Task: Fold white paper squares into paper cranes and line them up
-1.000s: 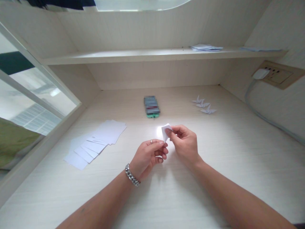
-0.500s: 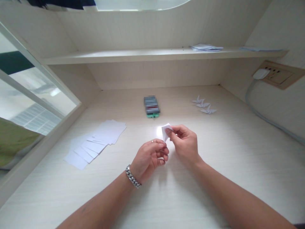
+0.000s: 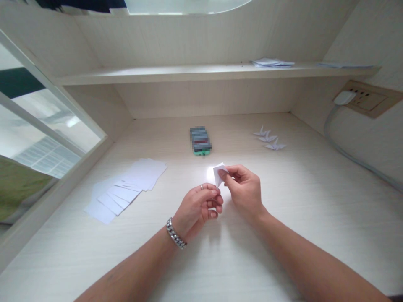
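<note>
A small piece of folded white paper [image 3: 218, 174] is held up between my hands above the desk. My right hand [image 3: 244, 184] pinches its upper right part, thumb in front and fingers behind. My left hand [image 3: 200, 206] is closed on the paper's lower tip with thumb and index finger, the other fingers curled below. A ring and a chain bracelet [image 3: 175, 233] are on this left hand and wrist. Farther back to the right, 3 folded paper cranes [image 3: 275, 145] stand close together on the desk.
Loose white paper sheets [image 3: 145, 174] lie fanned out on the left. A phone-like object with a green edge [image 3: 200, 141], its face blurred, lies at the back middle. More paper [image 3: 272, 63] rests on the shelf [image 3: 176, 74]. A plug with a cable [image 3: 344, 98] sits in the right wall socket.
</note>
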### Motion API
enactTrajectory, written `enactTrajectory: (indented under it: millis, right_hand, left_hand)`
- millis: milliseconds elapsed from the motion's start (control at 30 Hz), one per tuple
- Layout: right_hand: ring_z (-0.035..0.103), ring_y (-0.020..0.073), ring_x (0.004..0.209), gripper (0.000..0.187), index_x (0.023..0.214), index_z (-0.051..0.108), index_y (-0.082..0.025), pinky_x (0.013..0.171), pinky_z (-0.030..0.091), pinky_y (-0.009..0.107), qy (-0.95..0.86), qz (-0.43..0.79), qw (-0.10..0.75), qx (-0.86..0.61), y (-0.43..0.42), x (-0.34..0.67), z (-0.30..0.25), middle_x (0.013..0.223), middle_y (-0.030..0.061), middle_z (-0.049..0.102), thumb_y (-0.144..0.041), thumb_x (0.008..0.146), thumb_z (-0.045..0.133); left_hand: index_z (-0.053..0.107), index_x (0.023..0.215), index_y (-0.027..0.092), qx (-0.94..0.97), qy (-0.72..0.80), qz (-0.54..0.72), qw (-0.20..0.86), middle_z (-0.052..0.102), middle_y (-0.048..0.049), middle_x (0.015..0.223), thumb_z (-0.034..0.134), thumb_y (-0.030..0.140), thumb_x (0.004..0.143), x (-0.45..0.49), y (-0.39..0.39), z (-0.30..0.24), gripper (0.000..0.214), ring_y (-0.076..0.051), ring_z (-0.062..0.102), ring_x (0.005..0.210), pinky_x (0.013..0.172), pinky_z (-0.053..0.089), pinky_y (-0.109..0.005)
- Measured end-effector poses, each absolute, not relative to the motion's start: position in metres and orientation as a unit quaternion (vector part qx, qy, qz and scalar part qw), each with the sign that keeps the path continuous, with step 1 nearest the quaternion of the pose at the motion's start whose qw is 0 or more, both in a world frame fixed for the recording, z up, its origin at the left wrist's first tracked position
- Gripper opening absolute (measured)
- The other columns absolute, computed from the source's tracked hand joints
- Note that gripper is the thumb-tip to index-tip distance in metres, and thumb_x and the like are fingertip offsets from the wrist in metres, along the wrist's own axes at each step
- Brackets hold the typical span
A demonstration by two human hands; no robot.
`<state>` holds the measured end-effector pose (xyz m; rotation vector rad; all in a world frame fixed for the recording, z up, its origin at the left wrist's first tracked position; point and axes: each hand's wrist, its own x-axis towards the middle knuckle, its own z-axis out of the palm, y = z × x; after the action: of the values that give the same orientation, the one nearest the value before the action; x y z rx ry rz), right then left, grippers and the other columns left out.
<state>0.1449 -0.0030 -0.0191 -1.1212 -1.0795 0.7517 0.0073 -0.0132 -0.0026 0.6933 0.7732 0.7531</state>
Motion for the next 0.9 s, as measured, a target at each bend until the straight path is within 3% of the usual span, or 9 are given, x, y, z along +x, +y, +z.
enactTrajectory:
  millis: [133,233,333,467,900]
  right_hand:
    - [0.061,0.0119,0.057,0.014,0.079,0.071,-0.018,0.052,0.050,0.023,-0.474,0.333,0.652,-0.490,-0.0032,0.1450,-0.0187,0.073,0.0010,0.069,-0.031,0.076,0.072]
    - [0.061,0.0124,0.057,0.014,0.080,0.071,-0.019,0.050,0.050,0.023,-0.473,0.335,0.650,-0.492,-0.0039,0.1441,-0.0182,0.073,0.0013,0.070,-0.032,0.076,0.072]
    - [0.062,0.0136,0.059,0.015,0.081,0.071,-0.019,0.051,0.051,0.024,-0.472,0.324,0.650,-0.500,-0.0044,0.1431,-0.0175,0.074,0.0021,0.070,-0.033,0.076,0.071]
    - [0.063,0.0148,0.063,0.016,0.081,0.071,-0.018,0.054,0.051,0.025,-0.471,0.308,0.651,-0.510,-0.0048,0.1425,-0.0170,0.076,0.0026,0.071,-0.033,0.077,0.071]
    - [0.063,0.0151,0.063,0.019,0.080,0.071,-0.017,0.054,0.049,0.025,-0.467,0.295,0.642,-0.531,-0.0091,0.1407,-0.0156,0.074,0.0030,0.070,-0.036,0.077,0.071]
  left_hand:
    - [0.054,0.081,0.016,0.372,0.390,0.376,0.754,0.060,-0.0010,0.066,0.065,0.021,0.075,0.0099,-0.0137,-0.0022,0.013,-0.009,0.054,0.052,0.045,0.035,-0.019]
    - [0.058,0.084,0.016,0.460,0.446,0.409,0.649,0.060,0.0003,0.063,0.070,0.027,0.073,0.0113,-0.0163,-0.0040,0.020,-0.010,0.054,0.051,0.044,0.036,-0.020]
    - [0.063,0.084,0.016,0.549,0.492,0.438,0.515,0.064,-0.0016,0.067,0.073,0.032,0.073,0.0113,-0.0195,-0.0059,0.022,-0.012,0.059,0.058,0.051,0.043,-0.022]
    - [0.068,0.079,0.017,0.593,0.516,0.455,0.418,0.069,-0.0039,0.074,0.071,0.034,0.075,0.0099,-0.0206,-0.0059,0.018,-0.015,0.063,0.066,0.061,0.048,-0.025]
    - [0.066,0.069,0.019,0.603,0.536,0.474,0.354,0.068,-0.0004,0.066,0.071,0.029,0.074,0.0089,-0.0200,-0.0003,0.012,-0.014,0.060,0.060,0.061,0.046,-0.025]
